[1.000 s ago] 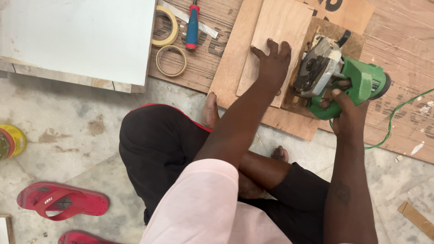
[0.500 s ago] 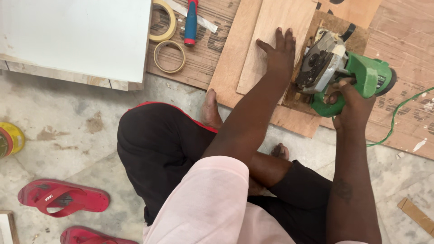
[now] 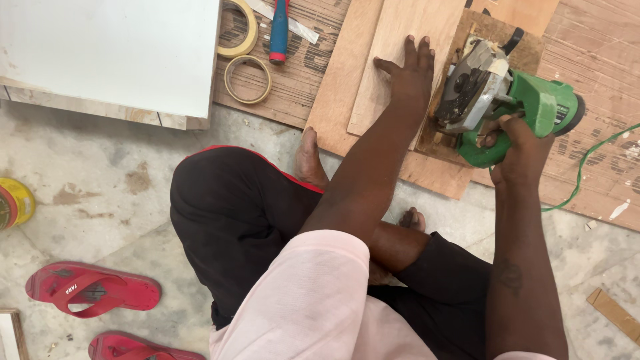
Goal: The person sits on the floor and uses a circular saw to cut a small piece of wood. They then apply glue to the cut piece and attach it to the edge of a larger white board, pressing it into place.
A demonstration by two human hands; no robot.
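Note:
I squat on the floor over stacked plywood. My left hand (image 3: pixel 408 73) lies flat, fingers spread, pressing on a light plywood strip (image 3: pixel 400 40) that rests on a wider plywood board (image 3: pixel 347 87). My right hand (image 3: pixel 517 143) grips the handle of a green circular saw (image 3: pixel 503 100), whose metal blade guard sits right beside the strip's right edge. The saw's green cord (image 3: pixel 587 167) trails off to the right. One bare foot (image 3: pixel 310 160) touches the board's near edge.
A white panel (image 3: pixel 107 53) lies at the upper left. Two rolls of masking tape (image 3: pixel 247 77) and a blue-and-red tool (image 3: pixel 279 30) sit on a large brown sheet. Red sandals (image 3: pixel 90 290) and a yellow tin (image 3: pixel 13 203) are on the concrete floor; a wood offcut (image 3: pixel 617 313) lies lower right.
The view has shifted slightly. My left hand has flattened further up the strip, and the saw with my right hand sits a little farther along the board.

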